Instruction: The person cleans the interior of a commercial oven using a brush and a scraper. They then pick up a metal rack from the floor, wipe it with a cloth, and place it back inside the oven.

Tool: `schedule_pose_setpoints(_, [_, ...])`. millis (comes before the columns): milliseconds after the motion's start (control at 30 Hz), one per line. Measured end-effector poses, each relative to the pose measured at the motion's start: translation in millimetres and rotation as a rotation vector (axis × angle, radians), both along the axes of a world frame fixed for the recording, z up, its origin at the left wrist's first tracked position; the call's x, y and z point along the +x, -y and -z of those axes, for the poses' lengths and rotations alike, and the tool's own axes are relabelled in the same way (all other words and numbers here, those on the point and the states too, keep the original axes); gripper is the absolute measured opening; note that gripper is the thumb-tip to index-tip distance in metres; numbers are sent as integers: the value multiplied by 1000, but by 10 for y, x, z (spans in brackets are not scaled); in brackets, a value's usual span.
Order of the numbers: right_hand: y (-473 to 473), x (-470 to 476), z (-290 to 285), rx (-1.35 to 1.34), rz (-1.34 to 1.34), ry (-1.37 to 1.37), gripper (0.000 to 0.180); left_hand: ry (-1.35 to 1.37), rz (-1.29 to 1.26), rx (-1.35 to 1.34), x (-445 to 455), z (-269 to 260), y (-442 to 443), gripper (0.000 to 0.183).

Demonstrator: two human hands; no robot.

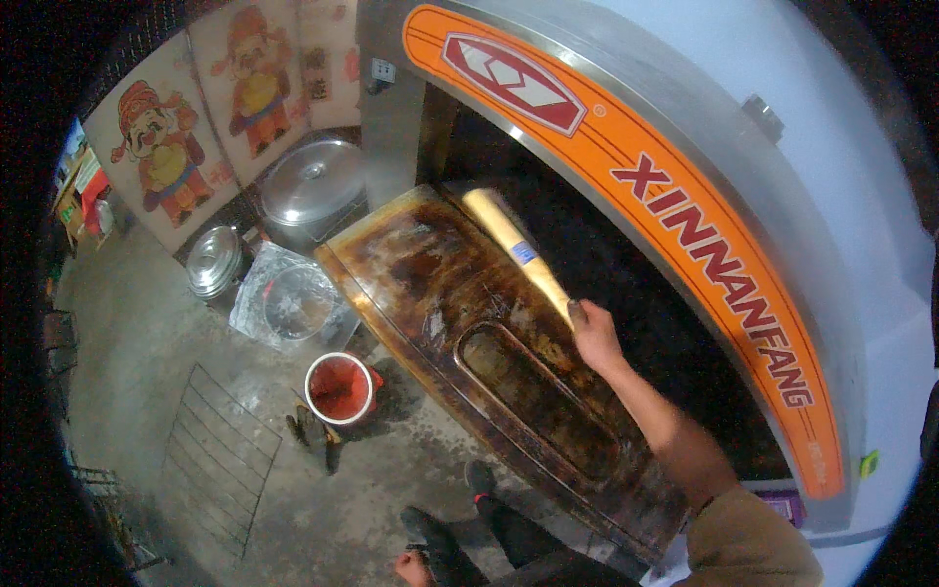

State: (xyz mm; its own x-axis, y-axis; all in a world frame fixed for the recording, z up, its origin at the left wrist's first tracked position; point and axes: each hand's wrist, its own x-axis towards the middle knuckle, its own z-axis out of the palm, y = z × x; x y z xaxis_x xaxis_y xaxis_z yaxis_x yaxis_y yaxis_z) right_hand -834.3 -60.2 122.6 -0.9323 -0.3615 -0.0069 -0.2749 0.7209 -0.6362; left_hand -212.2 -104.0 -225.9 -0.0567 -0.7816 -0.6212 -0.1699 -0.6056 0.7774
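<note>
My right hand grips the narrow end of a long wooden-handled brush with a blue label. Its far end is blurred, and the bristles are hard to make out. The brush is over the back edge of a lowered oven door, near the dark oven mouth. Brown grease stains cover the metal door, which has a long rounded window. Low at the bottom edge, my left hand hangs beside my leg, partly cut off, with its fingers seemingly curled.
A white-rimmed red bucket stands on the concrete floor beside a dark crumpled item. Left of it lies a wire rack. Two lidded metal pots, a large one and a small one, flank clear plastic sheeting.
</note>
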Motion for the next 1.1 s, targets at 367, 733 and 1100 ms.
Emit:
schedule_pose_setpoints(367, [265,-1129,-78,-394,437,140,41,94,377,-125,-159,90,-195,25])
schedule_pose_setpoints(733, [1125,113,-169,-881,423,952,24,-144,89,-186,-180,86,-437,25])
schedule_pose_setpoints(1100, [905,-481,-331,-997,606,712,26,-14,325,-225,-293,-58,-326,27])
